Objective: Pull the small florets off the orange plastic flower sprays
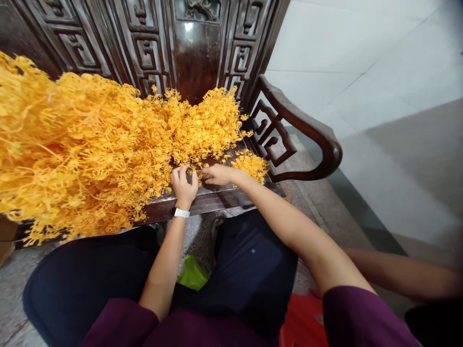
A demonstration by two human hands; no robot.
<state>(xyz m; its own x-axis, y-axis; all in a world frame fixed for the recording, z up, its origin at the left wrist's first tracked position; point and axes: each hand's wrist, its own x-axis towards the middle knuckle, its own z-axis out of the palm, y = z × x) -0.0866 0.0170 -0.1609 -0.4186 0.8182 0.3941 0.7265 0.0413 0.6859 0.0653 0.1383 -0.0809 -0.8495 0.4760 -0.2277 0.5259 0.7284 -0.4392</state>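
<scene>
Yellow-orange artificial flower sprigs (97, 144) lie heaped along a dark carved wooden bench (162, 212). At the front of the seat my left hand (184, 185), with a white band at the wrist, rests beside the heap, its fingers curled and the thumb standing apart from them. My right hand (219, 174) reaches in from the right, its fingertips bent down close to my left thumb. Small loose yellow pieces (195, 169) lie between the two hands. What the right fingertips grip, if anything, is too small to make out. A smaller flower bunch (250, 165) sits just behind my right wrist.
A curved wooden armrest (307, 118) closes the bench's right end, near a pale tiled wall (343, 53). Something bright green (192, 273) shows between my knees. A red object (302, 320) is low on the right, and another person's arm (401, 272) extends there.
</scene>
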